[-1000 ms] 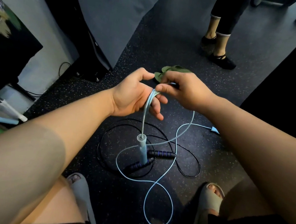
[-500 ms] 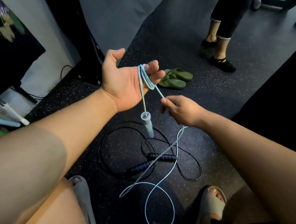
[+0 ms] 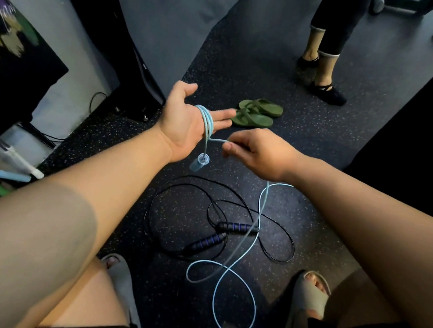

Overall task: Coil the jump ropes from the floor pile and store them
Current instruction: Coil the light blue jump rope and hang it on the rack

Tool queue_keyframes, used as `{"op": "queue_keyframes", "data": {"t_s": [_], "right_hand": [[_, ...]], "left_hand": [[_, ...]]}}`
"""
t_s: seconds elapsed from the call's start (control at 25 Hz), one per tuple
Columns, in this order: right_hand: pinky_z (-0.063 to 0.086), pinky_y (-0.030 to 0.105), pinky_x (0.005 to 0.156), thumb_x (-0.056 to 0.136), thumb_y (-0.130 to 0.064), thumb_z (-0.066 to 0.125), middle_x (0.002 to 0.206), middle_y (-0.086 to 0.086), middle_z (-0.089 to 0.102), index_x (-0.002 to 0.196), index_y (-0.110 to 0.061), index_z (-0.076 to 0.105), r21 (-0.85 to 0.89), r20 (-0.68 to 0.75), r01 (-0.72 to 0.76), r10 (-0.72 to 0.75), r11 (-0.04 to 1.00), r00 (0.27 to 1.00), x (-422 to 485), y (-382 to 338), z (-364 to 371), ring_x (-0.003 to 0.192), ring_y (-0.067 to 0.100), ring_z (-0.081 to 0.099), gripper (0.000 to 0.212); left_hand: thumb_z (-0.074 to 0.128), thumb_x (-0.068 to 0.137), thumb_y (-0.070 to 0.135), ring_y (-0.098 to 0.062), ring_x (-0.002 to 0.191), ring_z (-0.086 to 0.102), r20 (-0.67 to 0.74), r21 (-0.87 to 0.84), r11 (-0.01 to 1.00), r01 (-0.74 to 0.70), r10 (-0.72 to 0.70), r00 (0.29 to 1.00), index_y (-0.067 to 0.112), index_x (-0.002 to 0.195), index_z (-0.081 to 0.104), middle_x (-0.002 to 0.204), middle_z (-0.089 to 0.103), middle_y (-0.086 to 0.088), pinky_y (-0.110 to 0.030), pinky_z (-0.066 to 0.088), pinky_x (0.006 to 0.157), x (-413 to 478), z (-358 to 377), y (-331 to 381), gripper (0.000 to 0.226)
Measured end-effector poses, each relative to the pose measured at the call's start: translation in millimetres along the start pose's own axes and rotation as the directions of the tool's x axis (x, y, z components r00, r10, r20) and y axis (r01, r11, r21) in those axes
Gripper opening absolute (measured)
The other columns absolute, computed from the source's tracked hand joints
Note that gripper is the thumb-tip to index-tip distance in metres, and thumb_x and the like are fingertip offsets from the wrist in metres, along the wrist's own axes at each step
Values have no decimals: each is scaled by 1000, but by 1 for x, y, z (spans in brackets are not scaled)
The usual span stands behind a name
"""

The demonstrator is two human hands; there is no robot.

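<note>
Coiling is under way on the light blue jump rope (image 3: 235,262): several turns sit around the spread fingers of the left hand (image 3: 187,127), palm up, one handle (image 3: 198,163) dangling below. The right hand (image 3: 258,152) pinches the cord just beside it (slack trails to the floor over the black jump rope (image 3: 208,241)); next, I judge, another wrap, kept taut

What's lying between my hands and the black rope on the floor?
Only the blue rope. It is wound round the left hand, pinched by the right hand, and its slack trails down across the black rope, over one handle. The blue handle dangles above it too. Nothing else visible intervenes.
</note>
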State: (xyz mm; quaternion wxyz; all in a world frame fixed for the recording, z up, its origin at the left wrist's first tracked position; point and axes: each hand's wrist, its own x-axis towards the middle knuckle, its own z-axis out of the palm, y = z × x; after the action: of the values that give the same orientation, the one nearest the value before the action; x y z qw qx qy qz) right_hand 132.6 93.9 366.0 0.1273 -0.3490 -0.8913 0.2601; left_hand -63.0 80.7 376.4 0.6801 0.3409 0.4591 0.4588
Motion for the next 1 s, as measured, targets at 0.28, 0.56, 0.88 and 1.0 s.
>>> {"op": "queue_keyframes", "data": {"t_s": [0.28,0.56,0.88,1.0], "right_hand": [[41,27,55,85,-52,68,64,-9,58,78,-17,68,-57,-154,101,-109,993,982,4,12,-18,60,10,54,36],[30,16,53,89,-37,69,62,-4,44,74,-5,59,124,-230,2,27,992,973,-1,29,-22,57,5,40,37],[45,35,46,104,-40,41,60,10,42,83,-12,59,479,-35,-253,306,841,951,-2,37,18,49,22,44,39],[42,33,46,106,-33,38,61,7,41,88,-11,59,488,100,-301,290,819,952,-5,31,26,48,18,41,35]], "left_hand": [[7,100,56,-44,105,63,206,449,878,169,-286,936,-15,111,58,107,60,-38,-34,54,90,-13,21,-8,88],[14,93,63,-34,69,60,330,304,923,238,-337,882,-4,100,58,65,59,-13,-36,54,79,-22,20,5,80],[33,82,63,-25,67,60,334,-340,932,126,-6,943,-2,98,59,69,59,-7,-31,50,83,-26,15,13,72],[30,88,61,-32,86,67,219,-464,886,-7,122,968,-3,112,57,90,67,-12,-35,47,97,-22,10,15,74]]}}
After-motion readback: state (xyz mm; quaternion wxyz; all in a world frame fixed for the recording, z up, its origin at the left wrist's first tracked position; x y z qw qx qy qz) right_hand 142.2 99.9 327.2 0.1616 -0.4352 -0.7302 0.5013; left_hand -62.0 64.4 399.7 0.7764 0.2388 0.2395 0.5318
